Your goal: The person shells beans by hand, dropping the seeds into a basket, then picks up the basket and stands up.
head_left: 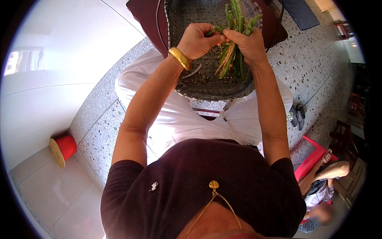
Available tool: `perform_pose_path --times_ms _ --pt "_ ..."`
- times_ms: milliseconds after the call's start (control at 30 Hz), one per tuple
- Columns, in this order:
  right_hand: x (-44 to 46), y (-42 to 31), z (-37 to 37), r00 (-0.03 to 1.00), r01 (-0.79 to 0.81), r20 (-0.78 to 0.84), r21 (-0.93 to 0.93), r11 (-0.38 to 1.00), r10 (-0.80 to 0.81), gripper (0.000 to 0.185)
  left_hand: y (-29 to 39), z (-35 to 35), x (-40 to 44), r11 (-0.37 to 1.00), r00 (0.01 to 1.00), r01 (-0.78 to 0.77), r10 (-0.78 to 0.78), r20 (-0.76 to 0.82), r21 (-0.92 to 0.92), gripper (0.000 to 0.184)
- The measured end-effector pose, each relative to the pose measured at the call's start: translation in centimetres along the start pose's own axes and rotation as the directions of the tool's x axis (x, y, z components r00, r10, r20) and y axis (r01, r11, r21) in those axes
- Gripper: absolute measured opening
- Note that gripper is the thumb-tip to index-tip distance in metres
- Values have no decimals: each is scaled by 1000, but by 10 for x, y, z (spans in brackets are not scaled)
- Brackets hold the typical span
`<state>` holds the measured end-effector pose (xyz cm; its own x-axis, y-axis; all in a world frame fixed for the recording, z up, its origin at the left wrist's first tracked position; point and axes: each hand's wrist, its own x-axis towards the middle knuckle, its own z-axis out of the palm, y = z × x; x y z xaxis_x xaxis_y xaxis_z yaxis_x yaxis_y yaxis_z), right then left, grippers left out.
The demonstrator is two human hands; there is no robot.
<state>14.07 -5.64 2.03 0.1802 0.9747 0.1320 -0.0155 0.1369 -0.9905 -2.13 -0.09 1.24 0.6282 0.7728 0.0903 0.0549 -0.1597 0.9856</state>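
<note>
A woven basket (211, 95) lies in front of my knees, with small green bits and a curved pale strip scattered on its bottom. My right hand (251, 44) is wrapped round a bunch of long green stalks (238, 18), some with brownish ends, held over the right side of the basket. My left hand (201, 41), below which a gold bangle (180, 58) circles the wrist, pinches a small green piece close to the bunch. The fingertips of both hands meet at that piece. Part of the bunch is hidden behind my right hand.
Dark red material shows beneath the basket. On the speckled floor at the right lie black slippers (296, 116). A seated person (322, 179) is at the lower right, near a red chair (312, 159). At the left, a red spool-like object (65, 149) stands by the white wall (51, 95).
</note>
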Motion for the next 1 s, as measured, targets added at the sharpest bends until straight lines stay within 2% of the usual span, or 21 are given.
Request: perform_pose_path --times_ms 233,400,433,533,633,700,800,1000 --pt "1 7 2 999 16 -47 -99 995 -20 17 -15 0 4 988 999 -46 49 -13 151 11" --pt "0 7 2 997 47 -54 -210 977 -60 18 -11 0 3 975 1000 -23 25 -6 222 10" --pt "1 8 1 997 41 -54 -186 982 -52 17 -9 0 3 972 1000 -18 20 -3 235 10" --pt "1 9 0 999 6 -53 -82 997 -11 14 0 -1 0 995 995 83 -85 46 49 11" --pt "0 4 0 998 -40 -51 51 998 43 12 4 -3 1 943 977 183 -144 156 -277 16" --pt "0 3 0 997 -48 -53 93 994 53 11 8 -3 1 906 966 242 -192 172 -347 21" --pt "1 4 0 1000 10 -19 -72 997 -12 11 11 -4 2 872 950 305 -249 189 -383 26" --pt "0 -1 3 999 38 -13 64 997 -37 11 8 -8 5 826 945 311 -214 248 -470 25"
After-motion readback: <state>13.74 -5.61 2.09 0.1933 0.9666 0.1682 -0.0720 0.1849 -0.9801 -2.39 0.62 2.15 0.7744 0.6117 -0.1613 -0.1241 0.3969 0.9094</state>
